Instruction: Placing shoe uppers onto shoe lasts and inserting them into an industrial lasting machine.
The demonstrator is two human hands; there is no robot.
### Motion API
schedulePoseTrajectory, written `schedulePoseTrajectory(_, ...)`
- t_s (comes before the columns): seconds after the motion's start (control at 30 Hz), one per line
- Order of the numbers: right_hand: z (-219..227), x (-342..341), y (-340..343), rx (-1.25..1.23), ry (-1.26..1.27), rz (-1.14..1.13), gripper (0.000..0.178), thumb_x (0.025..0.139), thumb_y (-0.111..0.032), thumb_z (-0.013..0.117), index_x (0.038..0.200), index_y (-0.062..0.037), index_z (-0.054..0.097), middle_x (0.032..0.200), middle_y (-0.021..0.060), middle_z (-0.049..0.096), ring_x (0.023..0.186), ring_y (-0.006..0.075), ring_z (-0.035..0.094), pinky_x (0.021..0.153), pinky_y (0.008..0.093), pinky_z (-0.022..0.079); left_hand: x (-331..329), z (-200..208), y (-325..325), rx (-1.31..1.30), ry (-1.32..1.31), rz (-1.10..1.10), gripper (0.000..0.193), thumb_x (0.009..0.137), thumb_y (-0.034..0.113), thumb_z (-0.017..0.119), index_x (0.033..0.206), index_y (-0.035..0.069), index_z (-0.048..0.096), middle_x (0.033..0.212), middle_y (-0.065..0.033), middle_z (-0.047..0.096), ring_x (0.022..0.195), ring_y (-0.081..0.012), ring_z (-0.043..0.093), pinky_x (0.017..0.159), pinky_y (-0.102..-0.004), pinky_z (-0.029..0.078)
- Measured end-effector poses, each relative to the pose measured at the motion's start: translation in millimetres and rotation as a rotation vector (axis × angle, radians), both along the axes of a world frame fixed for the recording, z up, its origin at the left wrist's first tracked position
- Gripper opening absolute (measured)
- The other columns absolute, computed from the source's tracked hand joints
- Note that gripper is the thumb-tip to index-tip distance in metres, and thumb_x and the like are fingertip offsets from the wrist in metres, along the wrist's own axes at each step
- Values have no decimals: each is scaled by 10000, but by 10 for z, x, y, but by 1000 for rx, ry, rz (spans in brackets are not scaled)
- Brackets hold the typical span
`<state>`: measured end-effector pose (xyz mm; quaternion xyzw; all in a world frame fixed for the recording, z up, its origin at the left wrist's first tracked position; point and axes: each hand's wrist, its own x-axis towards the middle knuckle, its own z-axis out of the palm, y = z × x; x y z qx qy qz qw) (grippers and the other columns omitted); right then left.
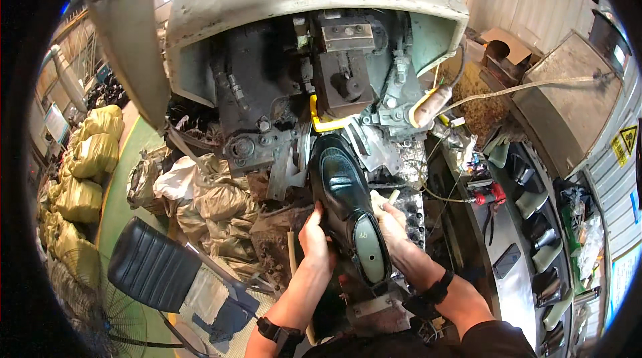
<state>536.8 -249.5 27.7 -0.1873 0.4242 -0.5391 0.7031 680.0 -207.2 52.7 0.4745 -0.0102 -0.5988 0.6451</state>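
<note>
Your left hand (314, 241) and right hand (394, 225) are clasping the black shoe (340, 177) from both sides, presumably keeping it steady while its toe is pointing toward the machine (344, 84).

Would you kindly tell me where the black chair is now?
In the head view, the black chair is at lower left, left of the left hand on the black shoe, below the pale sacks.

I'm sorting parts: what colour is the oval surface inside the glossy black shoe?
The oval surface is pale green, best in head view.
</note>
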Motion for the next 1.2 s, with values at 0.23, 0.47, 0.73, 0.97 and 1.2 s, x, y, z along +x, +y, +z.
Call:
schedulePoseTrajectory(0.23,-69,5,-107,40,-71,29,247,955,-132,637,1171,-17,599,959,70,682,760,156,660,630,308,569,59,-68,-136,-89,248,-62,430,958,314,582,1230,-20,588,1235,-146,627,1110,-294,590,1001,-414,450)
schedulePoseTrajectory(0.47,-101,-120,-172,82,-44,133,208,918,-3,604,1124,-15,630,944,98,692,752,183,677,634,322,579,-63,-47,-136,-98,294,44,391,961,291,567,1183,-28,608,1200,-150,644,1070,-290,615,981,-408,471)
schedulePoseTrajectory(0.73,-92,6,-138,123,-27,59,193,937,-52,623,1127,-16,621,965,81,687,798,176,679,661,322,583,38,-98,-173,-53,225,52,361,945,263,603,1148,-35,624,1123,-169,666,960,-302,652,879,-404,525)
schedulePoseTrajectory(0.97,-347,52,-264,84,-84,52,240,944,-63,624,1179,-30,588,987,84,683,825,171,674,696,313,584,13,-307,-248,-36,-84,156,312,944,248,640,1024,-51,674,1016,-119,692,883,-205,648,803,-328,509)
schedulePoseTrajectory(1.2,-632,189,-467,-18,-66,20,315,945,-54,626,1246,-60,537,1018,81,684,824,173,679,681,308,580,46,-690,-446,-56,-194,250,259,973,202,602,999,-40,688,966,-58,681,874,-135,614,771,-268,472)
